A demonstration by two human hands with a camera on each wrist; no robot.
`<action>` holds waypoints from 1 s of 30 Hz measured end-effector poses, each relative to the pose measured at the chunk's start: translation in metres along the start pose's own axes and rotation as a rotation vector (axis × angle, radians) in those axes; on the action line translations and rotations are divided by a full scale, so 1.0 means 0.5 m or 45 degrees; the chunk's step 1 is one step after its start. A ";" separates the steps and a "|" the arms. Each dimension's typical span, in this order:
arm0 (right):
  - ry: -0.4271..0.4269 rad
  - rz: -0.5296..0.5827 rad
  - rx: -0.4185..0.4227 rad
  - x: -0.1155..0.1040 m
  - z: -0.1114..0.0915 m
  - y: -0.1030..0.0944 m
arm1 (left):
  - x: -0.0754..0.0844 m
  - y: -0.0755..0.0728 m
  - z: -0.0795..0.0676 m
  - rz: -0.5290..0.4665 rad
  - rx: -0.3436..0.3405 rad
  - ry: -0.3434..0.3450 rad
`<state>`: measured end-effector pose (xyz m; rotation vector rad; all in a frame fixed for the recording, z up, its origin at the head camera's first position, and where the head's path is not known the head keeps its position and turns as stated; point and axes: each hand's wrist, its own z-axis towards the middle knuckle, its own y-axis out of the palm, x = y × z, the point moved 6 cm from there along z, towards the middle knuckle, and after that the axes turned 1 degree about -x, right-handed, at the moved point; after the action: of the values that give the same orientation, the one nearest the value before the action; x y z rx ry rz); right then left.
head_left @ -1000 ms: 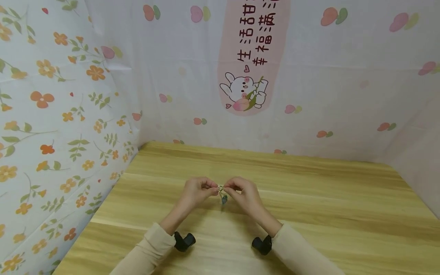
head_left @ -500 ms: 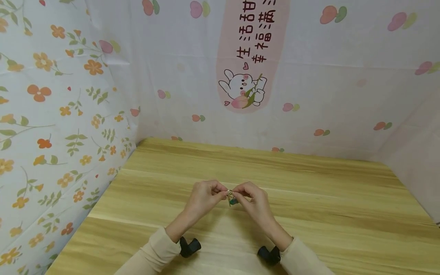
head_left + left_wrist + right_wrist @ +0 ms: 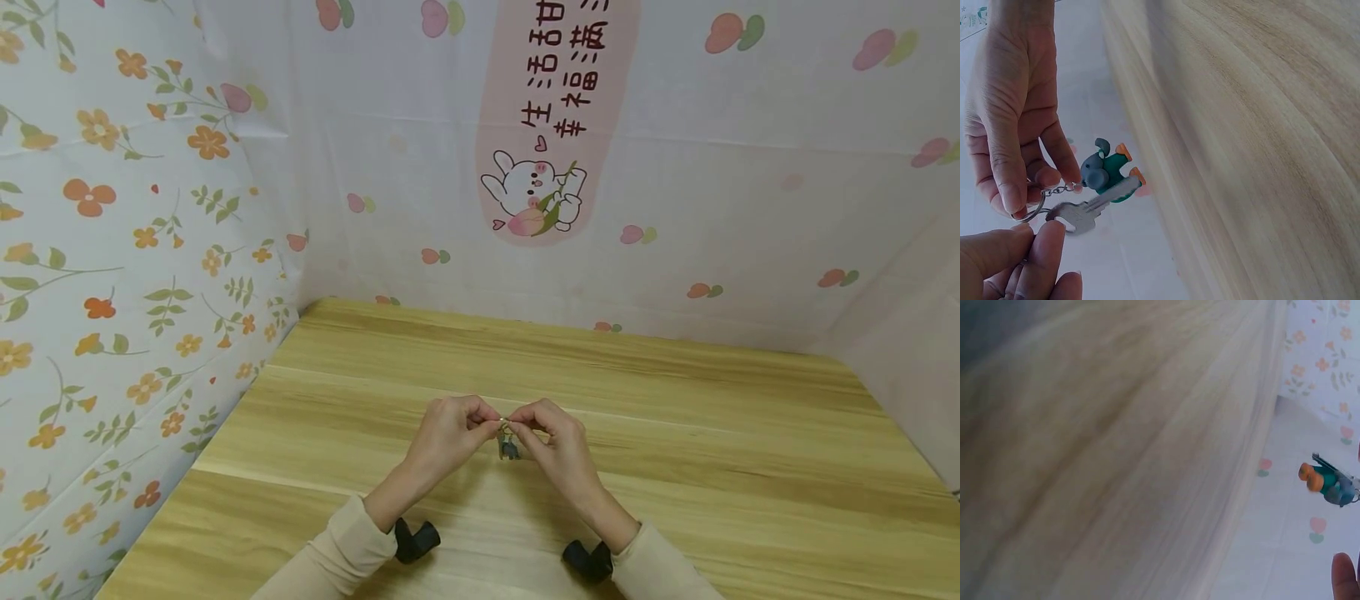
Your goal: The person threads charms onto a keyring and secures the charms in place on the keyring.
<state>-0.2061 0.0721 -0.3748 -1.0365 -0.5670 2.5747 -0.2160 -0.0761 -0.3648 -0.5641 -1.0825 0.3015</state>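
In the head view my left hand [image 3: 442, 442] and right hand [image 3: 558, 446] meet over the table, fingertips almost together. Between them is a metal key ring [image 3: 1040, 203], pinched by thumb and finger of each hand. A silver key [image 3: 1085, 215] hangs from the ring, its head beside my left fingertips [image 3: 1050, 244]. On a short chain [image 3: 1060, 189] dangles a small elephant-like figure [image 3: 1110, 175], grey-headed, green-bodied and orange-footed, lying behind the key in the left wrist view. The right wrist view catches the figure [image 3: 1332, 484] and one fingertip at its edge.
The wood-grain table [image 3: 675, 433] runs back to a white printed curtain [image 3: 412, 183] with a rabbit drawing. A flowered curtain [image 3: 150, 250] hangs along the left side. Black wrist mounts [image 3: 416, 540] sit at both cuffs.
Both hands have shifted right in the head view and drawn slightly closer together, still pinching the key ring. The figure and key have swung and now hang lower below the fingers.
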 end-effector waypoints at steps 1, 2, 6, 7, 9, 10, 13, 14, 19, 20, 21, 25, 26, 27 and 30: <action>0.002 -0.001 -0.001 0.000 0.000 0.000 | 0.001 0.001 0.000 0.006 0.001 0.007; -0.003 -0.006 0.000 -0.001 -0.001 0.000 | 0.001 0.001 0.000 0.008 0.000 0.007; -0.003 0.013 -0.030 0.000 -0.001 0.000 | 0.004 0.004 -0.001 0.023 -0.007 0.007; 0.006 0.020 -0.045 0.000 -0.001 0.000 | 0.005 0.005 -0.002 0.032 -0.005 0.010; 0.036 0.037 -0.076 0.002 -0.001 0.001 | 0.008 0.006 -0.003 0.048 0.003 0.017; 0.055 0.045 -0.093 0.002 -0.001 0.001 | 0.009 0.006 -0.003 0.059 0.010 0.020; 0.144 0.073 -0.128 0.007 -0.001 0.004 | 0.014 0.006 -0.004 0.085 0.036 0.037; 0.177 0.086 -0.135 0.010 -0.002 0.005 | 0.015 0.006 -0.004 0.092 0.041 0.041; 0.361 0.177 -0.173 0.024 -0.006 0.011 | 0.019 0.008 -0.005 0.114 0.054 0.050; 0.389 0.196 -0.180 0.026 -0.007 0.012 | 0.020 0.009 -0.006 0.117 0.054 0.052; 0.418 0.213 -0.186 0.028 -0.007 0.013 | 0.020 0.009 -0.006 0.119 0.054 0.054; 0.528 0.287 -0.216 0.033 -0.010 0.017 | 0.022 0.011 -0.007 0.126 0.053 0.058; 0.562 0.311 -0.222 0.034 -0.011 0.018 | 0.022 0.011 -0.007 0.124 0.052 0.055; 0.589 0.335 -0.227 0.035 -0.011 0.018 | 0.022 0.012 -0.008 0.122 0.053 0.051; 0.666 0.435 -0.231 0.038 -0.011 0.020 | 0.023 0.011 -0.007 0.124 0.062 0.044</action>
<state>-0.2167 0.0727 -0.3944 -1.9317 -0.5207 2.3863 -0.2074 -0.0670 -0.3609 -0.5775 -1.0134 0.4003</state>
